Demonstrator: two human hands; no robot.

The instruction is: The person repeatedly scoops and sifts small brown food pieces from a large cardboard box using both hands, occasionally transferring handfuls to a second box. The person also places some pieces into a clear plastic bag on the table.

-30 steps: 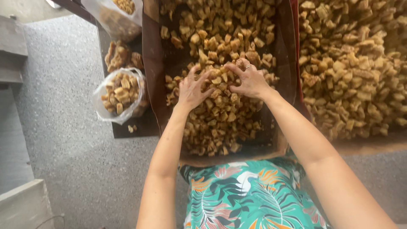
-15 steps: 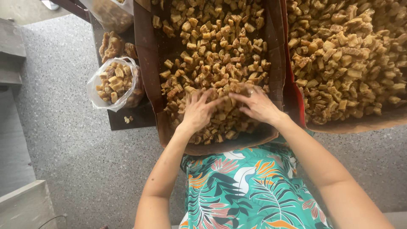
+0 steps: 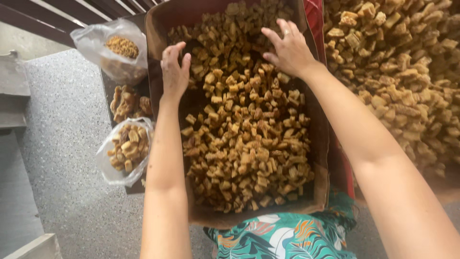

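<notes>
My left hand (image 3: 174,67) lies flat w/ fingers together, open, gripping nothing, palm on the pieces at the far-left side of the cardboard box (image 3: 322,192); my right hand (image 3: 289,48) is spread open too, ring on one finger, pressing on the fried chunks (image 3: 244,144) near the far-right wall. Half a sec ago both hands sat close together near the box's front edge by my lap; now they're up at the far end and well apart, so I'd judge I'm sweeping or levelling the load. The chunks look golden-brown, cube-ish, crusty, loosely heaped, filling the box below both hands. Left of my left hand: two clear plastic bags (image 3: 125,151) holding similar pieces. Right of my right hand: a bigger pile (image 3: 402,76), same stuff.
</notes>
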